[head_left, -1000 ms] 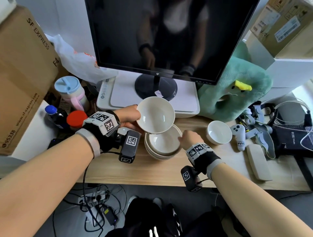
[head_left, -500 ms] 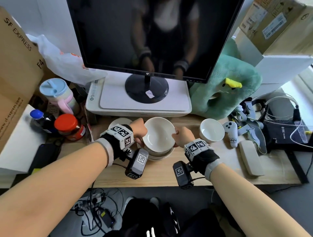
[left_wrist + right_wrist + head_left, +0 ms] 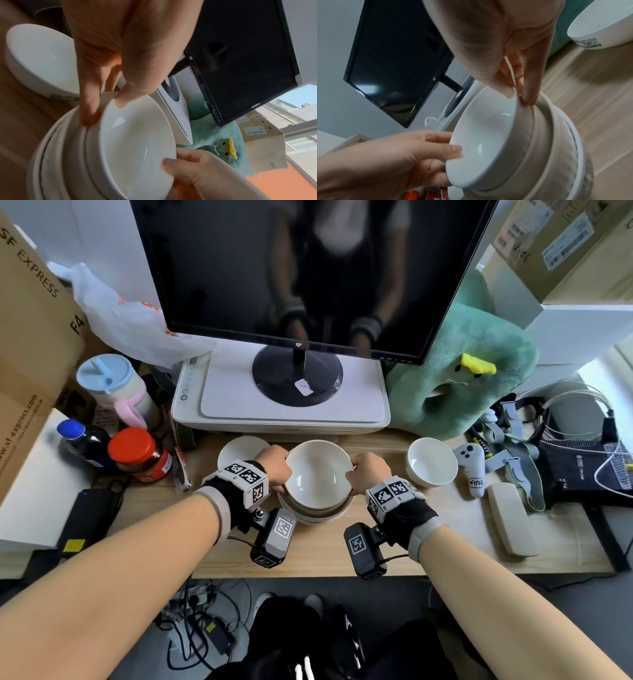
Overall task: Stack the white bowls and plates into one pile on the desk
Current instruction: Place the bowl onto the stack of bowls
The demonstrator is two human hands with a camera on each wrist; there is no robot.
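Observation:
A pile of white bowls and plates stands on the wooden desk in front of the printer. Its top bowl sits nested in the bowl below. My left hand pinches that top bowl's left rim, thumb inside and fingers outside. On the opposite rim my right hand pinches the same bowl. A small white dish lies just left of the pile. Another white bowl stands apart to the right.
A white printer with the monitor on it stands right behind the pile. A red-lidded jar, bottles and a cup crowd the left. A green plush toy, a game controller and cables lie to the right.
My left hand brought the bowl down from the air onto the pile. My right hand moved from the pile's edge to the top bowl's right rim.

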